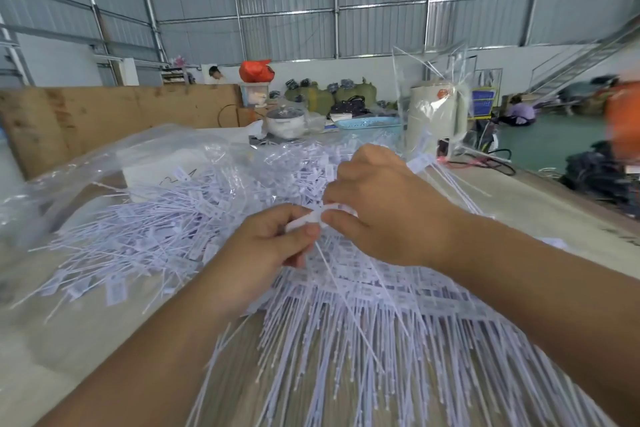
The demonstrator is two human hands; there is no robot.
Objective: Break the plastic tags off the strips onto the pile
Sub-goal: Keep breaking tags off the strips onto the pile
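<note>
At the bench's far edge I see a lidded pot (284,121), a blue basket (369,122) and a cream kettle (437,114); behind them, an orange bag (255,71).

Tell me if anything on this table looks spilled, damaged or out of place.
Nothing stands out. The loose tags lie scattered in a heap left of the hands, as the job intends. The uncut strips lie fanned under the forearms. The left hand and right hand pinch one white piece between them.
</note>
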